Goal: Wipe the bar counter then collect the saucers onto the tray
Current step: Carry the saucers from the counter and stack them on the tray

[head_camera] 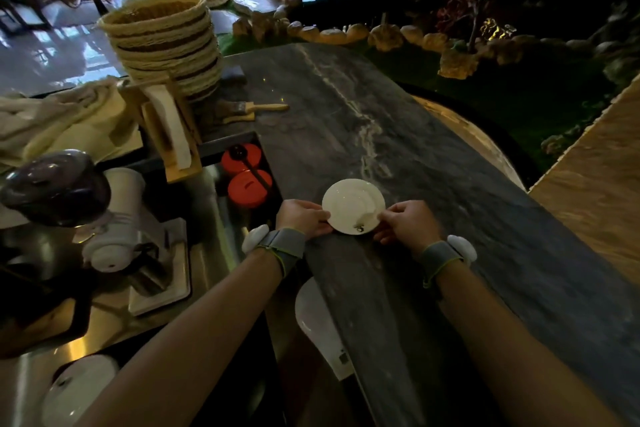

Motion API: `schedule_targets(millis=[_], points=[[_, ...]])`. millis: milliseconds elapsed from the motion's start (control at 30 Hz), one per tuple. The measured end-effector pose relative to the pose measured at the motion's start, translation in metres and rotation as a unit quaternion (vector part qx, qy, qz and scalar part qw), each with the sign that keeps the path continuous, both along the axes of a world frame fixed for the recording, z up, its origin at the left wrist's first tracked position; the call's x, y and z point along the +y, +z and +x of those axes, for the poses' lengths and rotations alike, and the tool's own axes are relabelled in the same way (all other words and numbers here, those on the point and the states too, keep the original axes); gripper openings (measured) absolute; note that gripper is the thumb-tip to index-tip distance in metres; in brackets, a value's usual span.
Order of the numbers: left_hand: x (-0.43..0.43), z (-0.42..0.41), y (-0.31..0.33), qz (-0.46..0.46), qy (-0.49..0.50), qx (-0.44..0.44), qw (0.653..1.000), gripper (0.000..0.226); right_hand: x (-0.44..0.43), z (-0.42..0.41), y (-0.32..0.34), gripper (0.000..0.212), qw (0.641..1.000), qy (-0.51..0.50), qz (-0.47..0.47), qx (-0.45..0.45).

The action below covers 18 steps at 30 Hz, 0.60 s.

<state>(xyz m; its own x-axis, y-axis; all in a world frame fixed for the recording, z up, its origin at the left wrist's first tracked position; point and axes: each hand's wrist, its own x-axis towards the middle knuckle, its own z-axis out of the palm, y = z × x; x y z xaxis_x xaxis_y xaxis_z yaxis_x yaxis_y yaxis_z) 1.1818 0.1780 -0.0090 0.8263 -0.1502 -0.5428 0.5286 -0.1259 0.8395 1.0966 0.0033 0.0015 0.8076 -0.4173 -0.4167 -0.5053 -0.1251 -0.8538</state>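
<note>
A white saucer (351,203) sits on the dark marble bar counter (398,149), near its left edge. My left hand (304,217) pinches the saucer's left rim. My right hand (407,222) pinches its right rim near a small dark logo. Both wrists wear grey bands with white pods. Whether the saucer is lifted or resting on the stone, I cannot tell. A white plate-like piece (320,326) lies lower, partly under the counter's edge. No cloth or tray is clearly seen near my hands.
Stacked woven baskets (162,42) and a wooden napkin holder (166,128) stand at the counter's far left. A wooden-handled brush (249,109) lies beyond. Two orange lids (246,170) sit below the edge. White cups (117,218) and a crumpled cloth (59,114) fill the lower work surface.
</note>
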Motion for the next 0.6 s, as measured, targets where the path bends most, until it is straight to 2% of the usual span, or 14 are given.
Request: schedule_targets(millis=[100,300,400,600], points=[[0.016,-0.006,0.0,-0.019,0.007,0.009,1.0,0.012,0.016,-0.006,0.001,0.017,1.0,-0.001,0.0,-0.004],[0.06,-0.028,0.008,-0.047,0.025,0.008,0.999,0.004,0.051,-0.017,0.003,0.013,1.0,0.023,0.016,-0.006],[0.085,-0.041,0.01,-0.044,0.028,-0.004,0.999,0.017,0.072,-0.026,0.004,0.012,0.999,0.041,0.028,-0.021],[0.149,-0.072,0.009,-0.03,0.038,-0.024,0.999,0.02,0.124,-0.049,-0.004,0.013,0.995,0.084,0.016,-0.045]])
